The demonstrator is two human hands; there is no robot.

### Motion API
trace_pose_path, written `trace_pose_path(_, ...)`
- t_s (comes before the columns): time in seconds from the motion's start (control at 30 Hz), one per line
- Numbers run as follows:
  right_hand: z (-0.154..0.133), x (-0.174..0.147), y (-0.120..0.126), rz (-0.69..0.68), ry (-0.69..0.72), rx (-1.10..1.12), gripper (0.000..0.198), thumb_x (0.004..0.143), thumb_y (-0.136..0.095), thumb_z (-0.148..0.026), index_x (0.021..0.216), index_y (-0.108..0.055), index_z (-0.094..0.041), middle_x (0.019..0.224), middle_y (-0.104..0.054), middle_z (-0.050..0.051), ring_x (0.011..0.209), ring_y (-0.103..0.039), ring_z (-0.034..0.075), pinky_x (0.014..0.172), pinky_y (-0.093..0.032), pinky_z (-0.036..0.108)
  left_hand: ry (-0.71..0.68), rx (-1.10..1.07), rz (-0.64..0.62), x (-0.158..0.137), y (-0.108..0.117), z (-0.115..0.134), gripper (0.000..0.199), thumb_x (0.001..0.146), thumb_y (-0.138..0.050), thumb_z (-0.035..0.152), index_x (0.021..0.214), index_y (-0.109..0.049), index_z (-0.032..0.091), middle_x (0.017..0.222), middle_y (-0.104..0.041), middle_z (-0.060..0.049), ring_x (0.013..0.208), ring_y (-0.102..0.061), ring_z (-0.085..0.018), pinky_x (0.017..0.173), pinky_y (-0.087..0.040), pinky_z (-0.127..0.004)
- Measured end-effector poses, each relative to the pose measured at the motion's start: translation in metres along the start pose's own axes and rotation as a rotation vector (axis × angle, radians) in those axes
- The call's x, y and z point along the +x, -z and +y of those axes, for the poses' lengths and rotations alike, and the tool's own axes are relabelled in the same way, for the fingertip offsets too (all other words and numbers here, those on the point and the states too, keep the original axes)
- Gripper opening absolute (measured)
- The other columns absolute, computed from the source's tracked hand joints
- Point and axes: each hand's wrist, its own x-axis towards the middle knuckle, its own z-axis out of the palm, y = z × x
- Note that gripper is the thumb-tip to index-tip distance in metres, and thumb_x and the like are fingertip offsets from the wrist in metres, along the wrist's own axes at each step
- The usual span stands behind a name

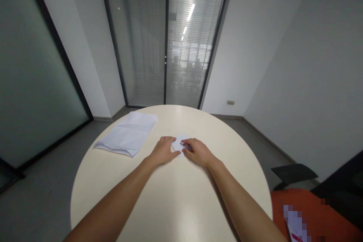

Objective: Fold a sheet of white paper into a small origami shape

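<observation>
A small white piece of folded paper point(177, 145) lies on the round table, between my two hands. My left hand point(163, 150) holds its left side, thumb at the near edge and fingertips at the far edge. From the right, my right hand point(199, 152) grips the paper with bent fingers and thumb. Its fingers cover part of the right side, so the paper's full outline and folds are hard to make out.
Large creased white sheets point(129, 134) lie at the table's point(159, 204) left back edge. An orange chair point(312, 211) with a dark armrest point(295, 173) stands at the lower right, a blurred item on its seat. A glass door point(166, 38) with blinds is behind the table.
</observation>
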Motion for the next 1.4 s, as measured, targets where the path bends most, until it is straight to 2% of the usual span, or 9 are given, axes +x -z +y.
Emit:
trace_pose_path(0.1,0.002,-0.001,-0.003,0.003,0.133,0.015,0.038,0.091,-0.056,-0.031,0.126,-0.067,-0.018,0.121,-0.07,0.011,0.113,-0.061,0.025,0.102,-0.045,0.039,-0.032,-0.054,-0.052,0.0,0.002,-0.002,0.064,0.077,-0.076,0.04,0.133,-0.056,0.015,0.134,-0.062,-0.013,0.125,-0.052,-0.031,0.11,-0.041,-0.043)
trace_pose_path(0.2,0.004,0.0,-0.011,-0.054,0.191,0.025,0.045,0.095,-0.051,-0.033,0.137,-0.061,-0.018,0.143,-0.059,0.011,0.136,-0.048,0.025,0.115,-0.034,0.042,-0.039,-0.086,-0.071,0.0,0.004,-0.004,0.068,0.077,-0.077,0.04,0.136,-0.054,0.014,0.136,-0.061,-0.013,0.127,-0.051,-0.03,0.11,-0.041,-0.042)
trace_pose_path(0.37,0.008,0.0,-0.018,-0.144,0.004,-0.048,0.06,0.1,-0.043,-0.045,0.153,-0.041,-0.018,0.16,-0.036,0.012,0.149,-0.03,0.029,0.12,-0.024,0.05,-0.015,-0.071,-0.059,0.0,0.003,0.002,0.062,0.081,-0.074,0.037,0.135,-0.054,0.013,0.134,-0.062,-0.014,0.125,-0.053,-0.029,0.11,-0.041,-0.04)
trace_pose_path(0.47,0.006,0.0,-0.017,-0.119,-0.078,-0.112,0.06,0.1,-0.043,-0.049,0.152,-0.043,-0.021,0.16,-0.038,0.011,0.147,-0.033,0.03,0.118,-0.025,0.051,-0.002,0.012,-0.007,-0.001,0.003,0.011,0.051,0.086,-0.07,0.032,0.131,-0.056,0.013,0.132,-0.062,-0.013,0.124,-0.053,-0.029,0.11,-0.04,-0.04)
trace_pose_path(0.57,0.003,0.002,-0.012,-0.048,-0.097,-0.177,0.054,0.097,-0.049,-0.051,0.143,-0.055,-0.022,0.149,-0.052,0.012,0.136,-0.046,0.029,0.114,-0.032,0.046,-0.003,0.13,0.057,-0.004,0.007,0.024,0.039,0.087,-0.066,0.024,0.124,-0.06,0.016,0.127,-0.063,-0.011,0.12,-0.054,-0.027,0.105,-0.042,-0.038)
trace_pose_path(0.7,0.001,0.005,-0.007,0.025,-0.147,-0.212,0.046,0.095,-0.056,-0.05,0.13,-0.065,-0.022,0.132,-0.063,0.012,0.117,-0.056,0.027,0.103,-0.041,0.039,-0.072,0.251,-0.076,-0.007,0.012,0.038,0.022,0.092,-0.053,0.014,0.107,-0.069,0.02,0.11,-0.07,-0.007,0.107,-0.061,-0.024,0.094,-0.047,-0.036)
trace_pose_path(0.9,0.004,0.005,-0.009,0.039,-0.153,-0.21,0.043,0.097,-0.054,-0.046,0.131,-0.064,-0.023,0.128,-0.063,0.012,0.114,-0.055,0.027,0.1,-0.042,0.038,-0.096,0.39,-0.173,-0.011,0.015,0.054,0.032,0.097,-0.041,0.014,0.097,-0.074,0.016,0.102,-0.071,-0.013,0.098,-0.064,-0.028,0.086,-0.049,-0.04)
trace_pose_path(1.2,0.004,-0.001,-0.013,-0.039,-0.13,-0.246,0.053,0.101,-0.042,-0.046,0.147,-0.05,-0.022,0.145,-0.052,0.014,0.131,-0.045,0.03,0.111,-0.033,0.045,-0.065,0.309,-0.143,-0.019,0.009,0.057,0.036,0.099,-0.04,0.027,0.121,-0.066,0.015,0.131,-0.063,-0.016,0.114,-0.057,-0.034,0.092,-0.048,-0.049)
trace_pose_path(1.4,0.0,-0.002,-0.015,-0.163,-0.222,-0.184,0.062,0.102,-0.033,-0.047,0.157,-0.033,-0.019,0.165,-0.026,0.009,0.152,-0.018,0.034,0.12,-0.015,0.055,-0.104,0.305,-0.164,-0.021,0.004,0.047,0.045,0.098,-0.042,0.03,0.139,-0.053,0.014,0.151,-0.048,-0.016,0.134,-0.045,-0.037,0.103,-0.042,-0.051)
